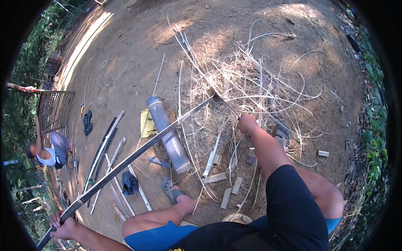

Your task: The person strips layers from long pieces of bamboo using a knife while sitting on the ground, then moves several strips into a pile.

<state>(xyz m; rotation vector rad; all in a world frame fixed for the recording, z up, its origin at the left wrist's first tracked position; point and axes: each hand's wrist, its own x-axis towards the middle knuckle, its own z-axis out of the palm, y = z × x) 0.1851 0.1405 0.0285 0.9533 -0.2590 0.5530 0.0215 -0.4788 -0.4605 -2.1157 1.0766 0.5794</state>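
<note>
My left hand (66, 229) is closed around the lower end of a long, dark bamboo strip (138, 152). The strip slants up and away to the right, its far end near the shavings. In my closed right hand (248, 124) is a knife (227, 105), its thin blade pointing up and left. The blade's tip meets or overlaps the strip's far end; I cannot tell how deep any cut goes. Beneath and beyond lies a tangled heap of pale bamboo shavings (234, 77). A thick bamboo section (169, 140) lies under the strip, beside a yellow bag (147, 123).
Short split bamboo pieces (215, 178) lie between my feet. Bamboo poles (102, 148), a black bag (130, 183) and a dark sandal (87, 122) are on the left. A person (52, 151) is farther left near a slatted fence (55, 109). Plants (374, 129) edge the right.
</note>
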